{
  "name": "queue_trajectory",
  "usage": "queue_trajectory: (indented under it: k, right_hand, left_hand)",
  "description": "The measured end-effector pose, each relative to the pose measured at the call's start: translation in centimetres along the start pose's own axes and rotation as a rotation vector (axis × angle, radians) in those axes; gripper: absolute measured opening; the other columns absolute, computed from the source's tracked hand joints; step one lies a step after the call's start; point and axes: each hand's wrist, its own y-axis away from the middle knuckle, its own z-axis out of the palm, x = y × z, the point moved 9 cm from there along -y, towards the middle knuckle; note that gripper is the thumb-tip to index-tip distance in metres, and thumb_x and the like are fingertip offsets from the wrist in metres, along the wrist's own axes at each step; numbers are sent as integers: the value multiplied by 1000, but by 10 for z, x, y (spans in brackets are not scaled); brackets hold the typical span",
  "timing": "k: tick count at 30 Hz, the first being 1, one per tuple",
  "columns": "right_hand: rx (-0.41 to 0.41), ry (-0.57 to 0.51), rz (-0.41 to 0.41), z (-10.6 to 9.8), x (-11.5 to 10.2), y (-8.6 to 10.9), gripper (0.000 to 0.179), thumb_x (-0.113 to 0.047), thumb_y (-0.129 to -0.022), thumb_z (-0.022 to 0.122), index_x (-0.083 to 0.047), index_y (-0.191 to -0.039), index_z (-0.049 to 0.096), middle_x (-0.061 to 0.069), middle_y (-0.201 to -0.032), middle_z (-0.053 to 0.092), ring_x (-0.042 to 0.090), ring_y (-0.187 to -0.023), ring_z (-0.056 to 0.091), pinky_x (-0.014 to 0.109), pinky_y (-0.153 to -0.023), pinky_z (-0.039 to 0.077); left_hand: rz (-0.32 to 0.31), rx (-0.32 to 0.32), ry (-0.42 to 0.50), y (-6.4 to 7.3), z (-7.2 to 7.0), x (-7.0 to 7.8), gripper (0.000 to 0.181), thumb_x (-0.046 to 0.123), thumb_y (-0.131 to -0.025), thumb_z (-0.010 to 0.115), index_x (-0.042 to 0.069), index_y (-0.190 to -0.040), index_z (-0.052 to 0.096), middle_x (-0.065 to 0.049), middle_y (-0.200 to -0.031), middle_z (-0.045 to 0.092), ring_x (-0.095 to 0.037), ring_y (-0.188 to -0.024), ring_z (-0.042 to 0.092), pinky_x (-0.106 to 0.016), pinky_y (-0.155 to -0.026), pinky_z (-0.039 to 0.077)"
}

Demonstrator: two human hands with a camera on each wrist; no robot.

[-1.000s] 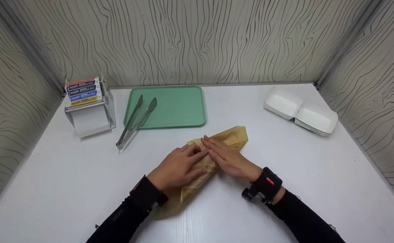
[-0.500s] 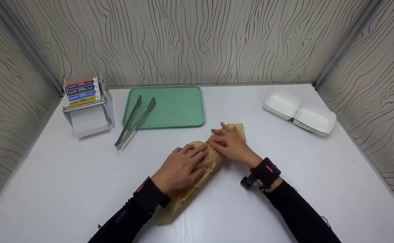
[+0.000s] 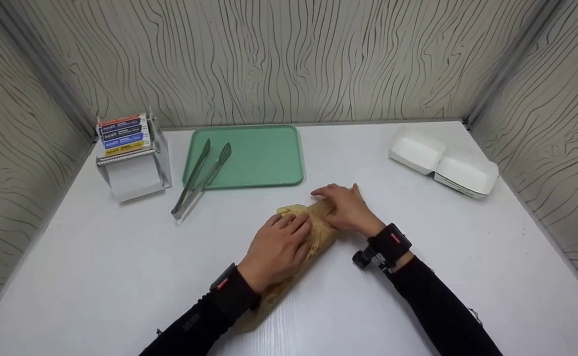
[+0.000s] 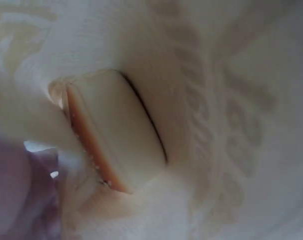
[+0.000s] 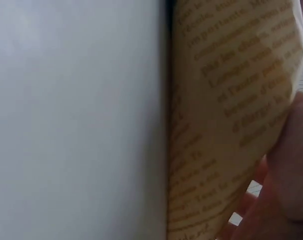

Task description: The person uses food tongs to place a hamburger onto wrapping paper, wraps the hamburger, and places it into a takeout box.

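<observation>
A long bundle of brown printed wrapping paper [image 3: 322, 232] lies slantwise on the white table. My left hand [image 3: 275, 247] rests on top of it, fingers spread across the paper. At the far right end, my right hand [image 3: 349, 211] pinches the narrow paper end between thumb and fingers. The left wrist view looks inside the paper, where a pale piece of bread [image 4: 116, 130] shows a browned edge with small specks like seeds. In the right wrist view, the outer paper [image 5: 231, 105] stands up beside my right hand [image 5: 289, 175]. Much of the bundle is hidden under my left hand.
A green tray [image 3: 264, 155] lies at the back, with metal tongs [image 3: 197, 185] leaning over its left front edge. Left of it stands a dispenser [image 3: 133, 168] with coloured labels and white paper. An open white clamshell box [image 3: 467, 172] sits at the back right.
The loose right end of the paper has been gathered narrower. My right hand has moved from lying flat on the paper to pinching that end; my left hand has shifted slightly right.
</observation>
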Motion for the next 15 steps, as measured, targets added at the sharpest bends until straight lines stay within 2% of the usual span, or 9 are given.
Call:
queue_trajectory:
  k: [5,8,9,12,15]
  right_hand:
    - [-2,55,53,-1,4,-1,58,-18,-77,88,-12,-131,69,16,-125,66,41,-124,58,81,-115,13]
    - [1,73,83,-3,7,0,52,-24,-74,91,-13,-122,73,14,-112,67,40,-116,58,77,-117,16]
    - [2,81,90,-4,9,0,49,-26,-74,91,-13,-118,74,13,-107,66,39,-111,58,74,-117,22]
    - [-7,70,123,-7,17,1,41,-32,-74,91,-13,-106,75,11,-98,65,33,-99,58,59,-103,43]
    - [-21,-41,147,-12,32,1,31,-30,-77,89,-10,-96,75,10,-97,66,27,-92,60,43,-83,47]
  left_hand:
    - [-1,44,-72,-2,0,7,45,35,-110,46,22,-152,55,-4,-145,63,-24,-126,60,-40,-106,47]
    - [-11,31,-98,-1,2,8,45,36,-110,44,26,-154,52,-4,-147,61,-23,-127,59,-40,-106,47]
    - [-17,19,-99,0,3,8,46,36,-110,44,27,-154,51,-4,-148,60,-23,-128,58,-41,-106,47]
    - [-32,-18,-88,1,6,7,47,37,-111,42,27,-156,49,-3,-152,57,-23,-133,56,-42,-109,46]
    - [-37,-33,-74,2,6,6,47,38,-111,41,27,-156,49,-3,-153,56,-24,-135,56,-43,-110,46]
